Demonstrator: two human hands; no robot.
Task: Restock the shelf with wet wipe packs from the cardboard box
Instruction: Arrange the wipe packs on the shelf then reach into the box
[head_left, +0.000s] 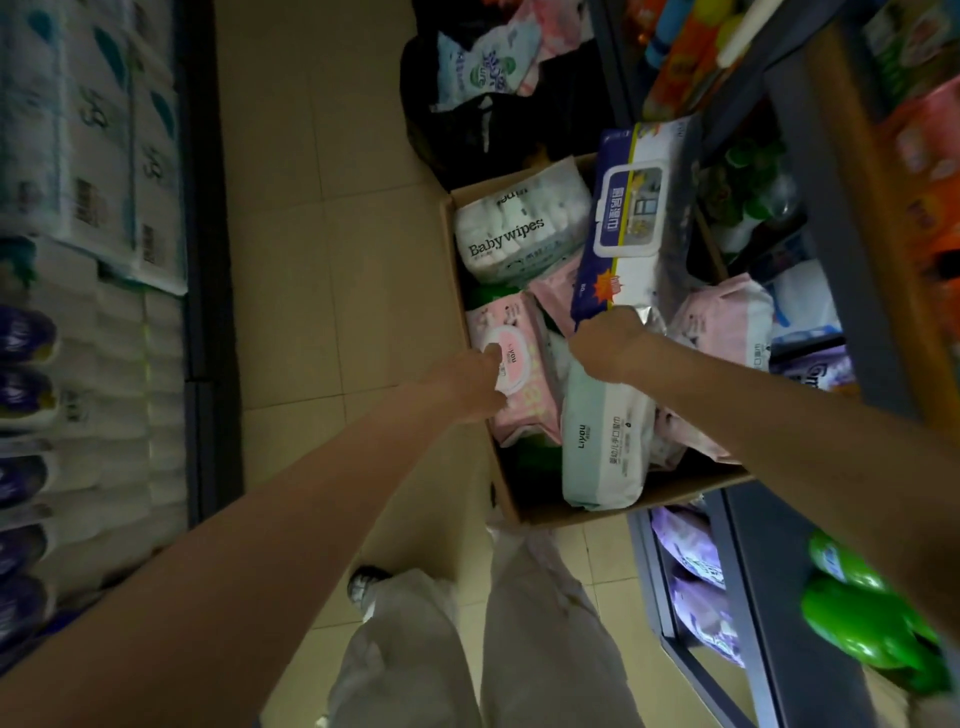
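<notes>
Reaching down into the cardboard box (511, 499) on the floor, the person has both hands in among the wipes. At the box's left edge the left hand (475, 382) curls round the near end of a pink wet wipe pack (524, 374), thumb by its round lid. Just beside it lies a pale green pack (605, 441), toward the near edge. The right hand (610, 345) grips the near end of a blue-and-white pack (631, 218), which stands tilted up above the box toward the shelf (841, 291) on the right.
</notes>
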